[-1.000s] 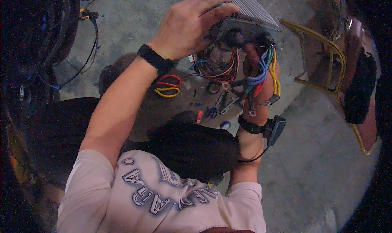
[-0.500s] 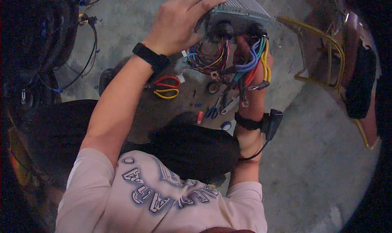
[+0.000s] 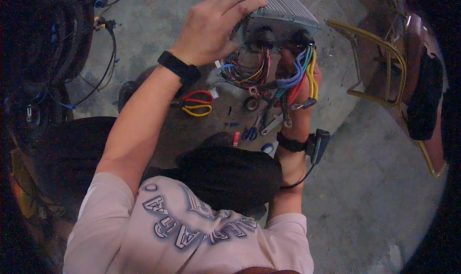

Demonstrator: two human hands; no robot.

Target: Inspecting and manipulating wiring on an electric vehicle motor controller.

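A grey finned motor controller is held up at the top of the view, its two dark cable outlets facing me. My left hand wraps round its left side, fingers over the top edge. From below, my right hand supports the controller, partly hidden behind the wires; its thumb shows between the two bundles. A bundle of thin multicoloured wires hangs from the left outlet. Thick blue, green, red and yellow cables with metal ring lugs drop from the right outlet across my right hand and wrist.
On the floor below lie red-and-yellow-handled pliers, a black tape roll, blue-handled scissors, a wrench and a small red item. A yellow metal frame stands at right. Black tyre-like shapes and loose cables are at left.
The controller has tilted slightly, and its hanging wires have shifted a little. Both hands keep nearly the same hold.
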